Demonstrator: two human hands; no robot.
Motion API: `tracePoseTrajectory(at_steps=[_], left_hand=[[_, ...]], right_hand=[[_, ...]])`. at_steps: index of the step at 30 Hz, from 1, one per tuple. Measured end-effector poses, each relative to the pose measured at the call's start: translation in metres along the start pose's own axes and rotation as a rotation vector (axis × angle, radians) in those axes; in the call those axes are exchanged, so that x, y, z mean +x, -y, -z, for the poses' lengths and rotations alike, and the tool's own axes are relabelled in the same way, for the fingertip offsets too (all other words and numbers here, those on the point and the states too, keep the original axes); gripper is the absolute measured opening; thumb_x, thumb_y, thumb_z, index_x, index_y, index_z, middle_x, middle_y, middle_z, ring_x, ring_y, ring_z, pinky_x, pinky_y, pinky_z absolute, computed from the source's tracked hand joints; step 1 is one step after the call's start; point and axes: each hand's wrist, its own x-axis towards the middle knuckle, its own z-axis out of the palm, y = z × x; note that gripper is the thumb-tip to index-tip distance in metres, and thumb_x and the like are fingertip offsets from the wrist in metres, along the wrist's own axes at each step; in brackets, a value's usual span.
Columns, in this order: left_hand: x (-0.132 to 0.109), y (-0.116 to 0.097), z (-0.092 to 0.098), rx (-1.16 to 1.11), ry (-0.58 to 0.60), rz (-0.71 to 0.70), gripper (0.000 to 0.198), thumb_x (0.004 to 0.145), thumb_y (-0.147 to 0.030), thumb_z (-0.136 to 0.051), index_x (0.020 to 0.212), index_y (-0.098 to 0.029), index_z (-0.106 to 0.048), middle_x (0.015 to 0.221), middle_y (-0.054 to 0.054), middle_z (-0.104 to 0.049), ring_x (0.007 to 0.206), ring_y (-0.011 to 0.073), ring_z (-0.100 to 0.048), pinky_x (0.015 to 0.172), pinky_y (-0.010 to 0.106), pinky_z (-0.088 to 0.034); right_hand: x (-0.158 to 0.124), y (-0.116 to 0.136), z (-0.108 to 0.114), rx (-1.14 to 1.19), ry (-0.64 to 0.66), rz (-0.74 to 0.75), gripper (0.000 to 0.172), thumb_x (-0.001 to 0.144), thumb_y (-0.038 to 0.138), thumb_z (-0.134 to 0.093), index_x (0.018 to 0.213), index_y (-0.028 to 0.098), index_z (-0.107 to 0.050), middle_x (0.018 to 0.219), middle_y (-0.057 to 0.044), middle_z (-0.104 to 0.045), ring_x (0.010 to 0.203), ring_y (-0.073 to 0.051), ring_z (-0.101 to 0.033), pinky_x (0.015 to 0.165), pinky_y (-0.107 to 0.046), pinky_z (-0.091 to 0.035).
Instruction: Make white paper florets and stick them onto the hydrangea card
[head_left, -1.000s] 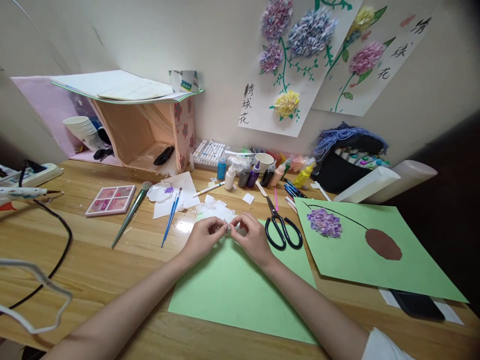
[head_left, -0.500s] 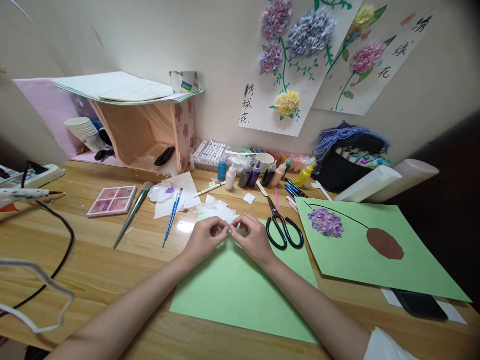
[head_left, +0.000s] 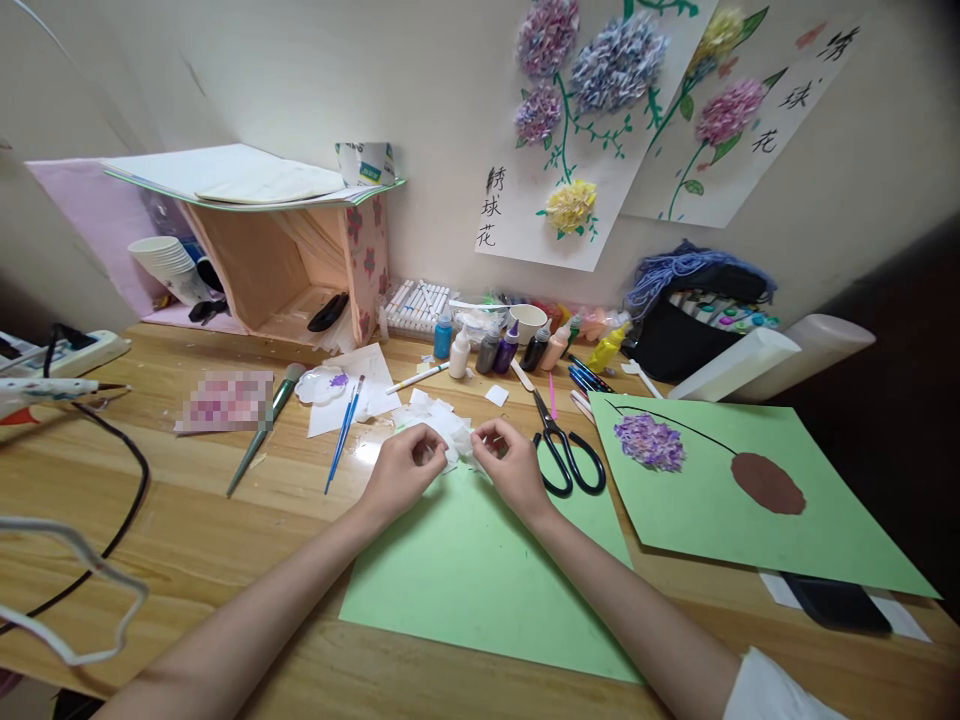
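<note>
White paper scrap [head_left: 459, 447] in tight grip of left hand [head_left: 401, 470] and right hand [head_left: 511, 468], scissors [head_left: 568, 455] just beside.

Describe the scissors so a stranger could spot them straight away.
On the wooden desk, look between the two green sheets, just beside the right hand, which pinches white tissue with the left hand. The scissors lie flat there, blades towards the paint bottles; their black loop handles set them apart from the thin pens nearby.

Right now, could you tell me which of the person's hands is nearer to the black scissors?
Right. The right hand lies just left of the scissors, by their handles; the left hand is farther left, past the white paper both hands pinch.
</note>
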Motion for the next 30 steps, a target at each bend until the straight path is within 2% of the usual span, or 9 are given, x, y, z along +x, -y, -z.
tracePoseTrajectory(at_steps=[3, 7, 12, 16, 23, 30], left_hand=[[-0.0011, -0.0027, -0.0001, -0.020, 0.033, 0.004, 0.020, 0.079, -0.034, -0.051, 0.075, -0.016, -0.060, 0.064, 0.000, -0.057, 0.057, 0.0116, -0.046, 0.054, 0.023, -0.035], [-0.0042, -0.0073, -0.0020, -0.027, 0.111, -0.017, 0.027, 0.081, -0.040, -0.050, 0.081, -0.016, -0.061, 0.070, 0.001, -0.060, 0.061, 0.0124, -0.049, 0.057, 0.023, -0.037], [-0.0052, -0.0067, -0.0021, 0.006, 0.109, -0.048, 0.023, 0.084, -0.035, -0.047, 0.079, -0.016, -0.059, 0.069, 0.000, -0.057, 0.061, 0.0121, -0.047, 0.057, 0.023, -0.036], [-0.0044, -0.0047, -0.0011, 0.029, 0.092, -0.065, 0.022, 0.084, -0.031, -0.045, 0.071, -0.016, -0.056, 0.063, -0.001, -0.052, 0.059, 0.0115, -0.045, 0.056, 0.023, -0.034], [-0.0044, -0.0059, 0.0020, 0.112, 0.061, -0.094, 0.019, 0.083, -0.028, -0.044, 0.070, -0.017, -0.052, 0.063, -0.002, -0.049, 0.059, 0.0119, -0.044, 0.057, 0.023, -0.032], [0.0006, -0.0033, 0.0058, 0.125, 0.011, -0.044, 0.017, 0.082, -0.025, -0.043, 0.068, -0.018, -0.048, 0.063, -0.002, -0.049, 0.060, 0.0119, -0.045, 0.057, 0.024, -0.033]], right_hand=[[-0.0006, 0.0013, 0.0004, 0.008, 0.013, 0.031, 0.007, 0.077, 0.023, -0.057, 0.072, 0.018, -0.057, 0.070, -0.001, -0.059, 0.060, -0.013, -0.049, 0.056, -0.025, -0.040], [-0.0020, 0.0051, 0.0009, 0.032, 0.109, 0.105, 0.007, 0.078, 0.023, -0.057, 0.073, 0.018, -0.058, 0.071, -0.001, -0.060, 0.061, -0.013, -0.049, 0.058, -0.025, -0.040], [-0.0024, 0.0086, 0.0017, 0.052, 0.179, 0.119, 0.010, 0.081, 0.025, -0.055, 0.075, 0.018, -0.059, 0.074, -0.002, -0.060, 0.063, -0.013, -0.049, 0.059, -0.025, -0.040], [-0.0021, 0.0073, 0.0014, 0.048, 0.169, 0.096, 0.009, 0.080, 0.025, -0.055, 0.075, 0.018, -0.057, 0.072, -0.001, -0.057, 0.062, -0.012, -0.048, 0.059, -0.024, -0.039], [-0.0011, 0.0032, 0.0003, 0.078, 0.129, 0.017, 0.009, 0.080, 0.025, -0.053, 0.075, 0.018, -0.054, 0.071, 0.001, -0.055, 0.062, -0.012, -0.048, 0.059, -0.023, -0.039], [-0.0002, 0.0018, 0.0009, 0.108, 0.069, -0.026, 0.011, 0.081, 0.027, -0.053, 0.075, 0.018, -0.053, 0.071, 0.001, -0.054, 0.063, -0.012, -0.048, 0.059, -0.024, -0.039]])
